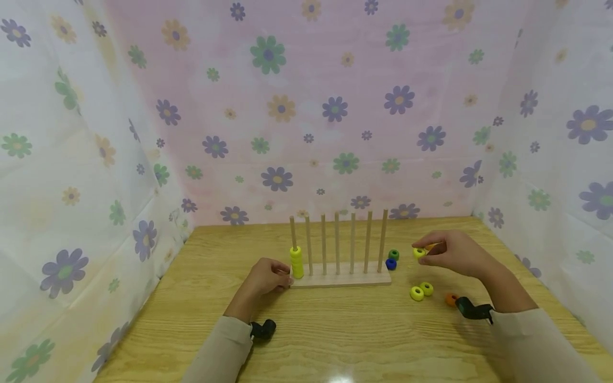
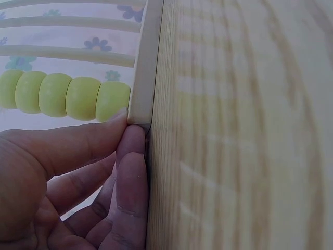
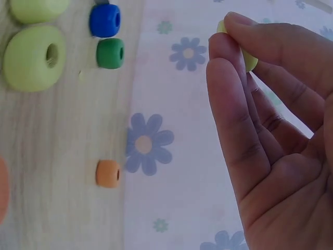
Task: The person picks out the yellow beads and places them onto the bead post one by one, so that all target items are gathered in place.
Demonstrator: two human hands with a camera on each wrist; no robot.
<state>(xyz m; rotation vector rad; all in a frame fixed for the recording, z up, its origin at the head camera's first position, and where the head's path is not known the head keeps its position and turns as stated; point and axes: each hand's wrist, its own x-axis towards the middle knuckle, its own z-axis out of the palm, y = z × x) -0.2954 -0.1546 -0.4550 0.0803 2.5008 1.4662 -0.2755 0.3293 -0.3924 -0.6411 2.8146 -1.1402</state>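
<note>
The tabletop [image 1: 311, 324] is viewed forward and down from the head, farther back. Both wrist views are taken close, turned sideways; the yellow bead stack [image 1: 297, 263] is shared by head and left, the blue bead [image 1: 391, 264] by head and right.

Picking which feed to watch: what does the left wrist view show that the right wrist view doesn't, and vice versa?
Left wrist only: the left hand holding the wooden base, beside stacked yellow beads. Right wrist only: the right hand pinching a yellow bead; blue bead, green bead, orange beads. Both: the table and flowered cloth.
</note>
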